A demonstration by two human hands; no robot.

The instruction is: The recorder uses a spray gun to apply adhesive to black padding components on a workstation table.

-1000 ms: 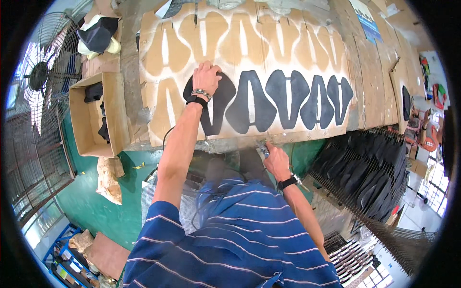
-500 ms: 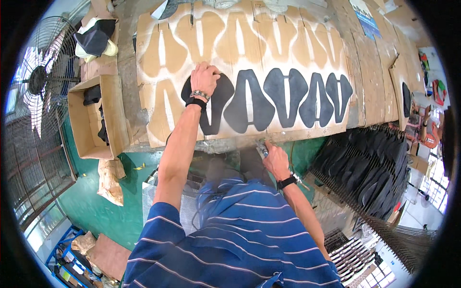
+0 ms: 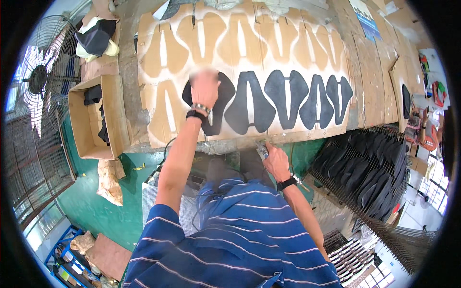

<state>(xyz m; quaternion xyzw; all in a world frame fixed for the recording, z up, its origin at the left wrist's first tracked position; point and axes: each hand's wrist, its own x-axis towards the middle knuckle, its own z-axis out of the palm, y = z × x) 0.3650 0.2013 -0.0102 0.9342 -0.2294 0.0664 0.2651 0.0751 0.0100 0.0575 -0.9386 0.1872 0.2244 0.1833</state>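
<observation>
My left hand (image 3: pixel 205 90) is over the leftmost dark, V-shaped flat piece (image 3: pixel 213 122) in the near row on the cardboard sheet (image 3: pixel 129 144). Its fingers are blurred, so whether they press or grip the piece is unclear. To its right lie several more dark pieces, such as one forked piece (image 3: pixel 237 108) and another (image 3: pixel 273 89), side by side and apart. At the table's near edge my right hand (image 3: pixel 277 163) is closed round what looks like a small metallic spray gun (image 3: pixel 262 150), mostly covered by the hand.
A cardboard box (image 3: pixel 93 152) holding dark pieces stands at the left, near a caged fan (image 3: pixel 38 79). Right of my body, a wire rack (image 3: pixel 355 173) carries many dark pieces. Pale overspray outlines fill the far half of the sheet. A crumpled paper bag (image 3: pixel 110 182) hangs below the box.
My left hand has shifted slightly on the leftmost dark piece, and its fingers have become blurred. The right hand with the spray gun stays almost where it was.
</observation>
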